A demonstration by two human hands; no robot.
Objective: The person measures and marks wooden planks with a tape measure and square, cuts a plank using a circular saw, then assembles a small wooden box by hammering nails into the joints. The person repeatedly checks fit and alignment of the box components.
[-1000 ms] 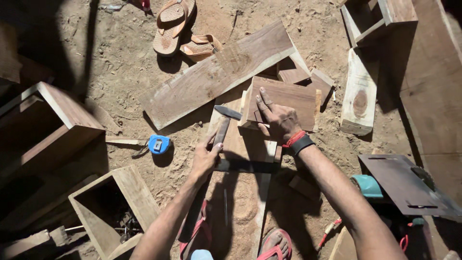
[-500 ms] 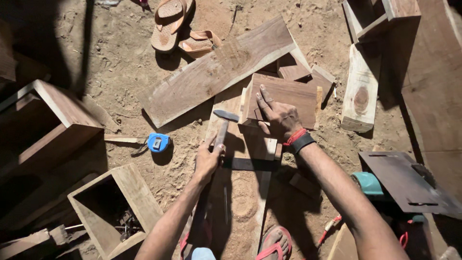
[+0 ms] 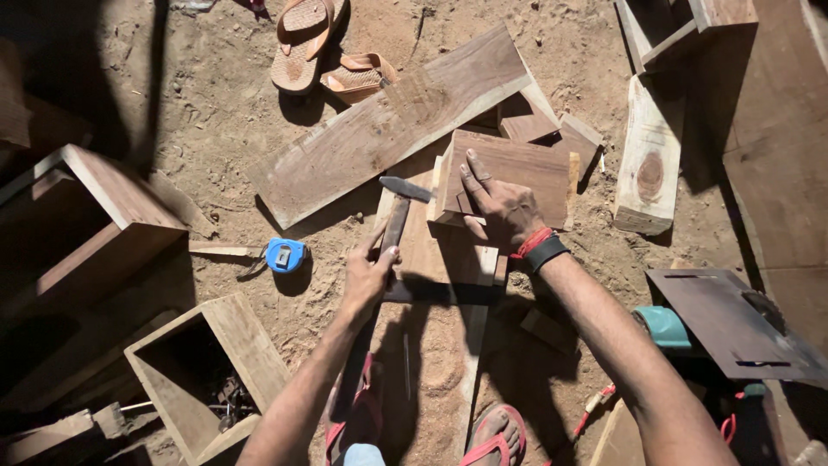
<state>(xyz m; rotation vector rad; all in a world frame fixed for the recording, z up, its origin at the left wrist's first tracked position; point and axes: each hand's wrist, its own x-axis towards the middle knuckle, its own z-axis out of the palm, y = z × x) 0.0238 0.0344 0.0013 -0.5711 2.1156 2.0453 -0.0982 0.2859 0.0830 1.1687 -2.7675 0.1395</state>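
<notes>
My left hand (image 3: 369, 274) grips the wooden handle of a hammer (image 3: 398, 207), whose metal head points right, close to the edge of a small dark wooden board (image 3: 517, 168). My right hand (image 3: 498, 205) lies flat on that board with fingers spread, pressing it down. The board rests on a longer pale plank (image 3: 431, 259) that runs toward me over the sandy ground. A red band and a black band circle my right wrist.
A long plank (image 3: 388, 125) lies diagonally behind the board. A blue tape measure (image 3: 285, 255) sits on the sand at left. Open wooden boxes (image 3: 207, 371) stand at lower left. Sandals (image 3: 304, 39) lie at top. A power saw's flat metal base (image 3: 733, 324) is at right.
My left hand has shifted the hammer slightly up and to the right, bringing its head nearer the small board's edge. My right hand stays flat on the board.
</notes>
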